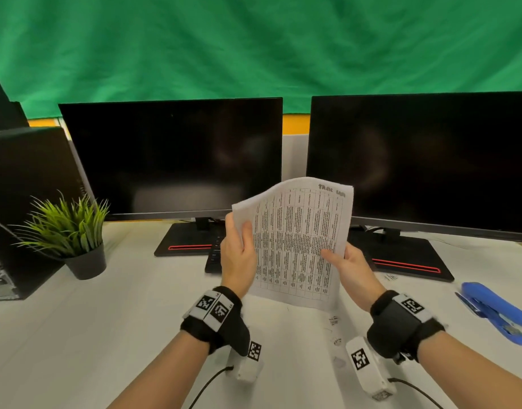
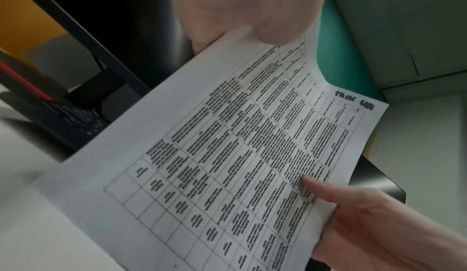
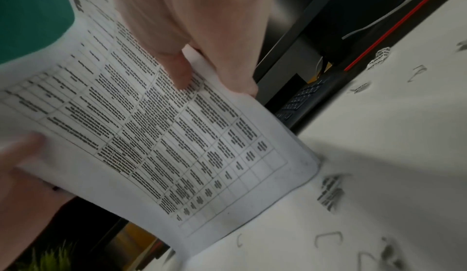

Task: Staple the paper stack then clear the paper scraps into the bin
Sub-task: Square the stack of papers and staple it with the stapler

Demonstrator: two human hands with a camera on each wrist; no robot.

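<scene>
- Both hands on the paper stack (image 1: 295,243), lifted upright over the desk (image 1: 106,335) so I can square its edges before stapling.
- My left hand (image 1: 237,255) pinches the left edge, thumb in front; my right hand (image 1: 349,268) grips the right edge likewise.
- The stapler (image 1: 495,312) waits at my right, within reach.
- Scraps (image 1: 334,320) lie scattered below, left for afterwards; no bin in sight.

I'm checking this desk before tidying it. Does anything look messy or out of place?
Yes. Small torn paper scraps lie scattered on the white desk beneath the printed paper stack held by the left hand and right hand. Loose bent staples lie among them.
</scene>
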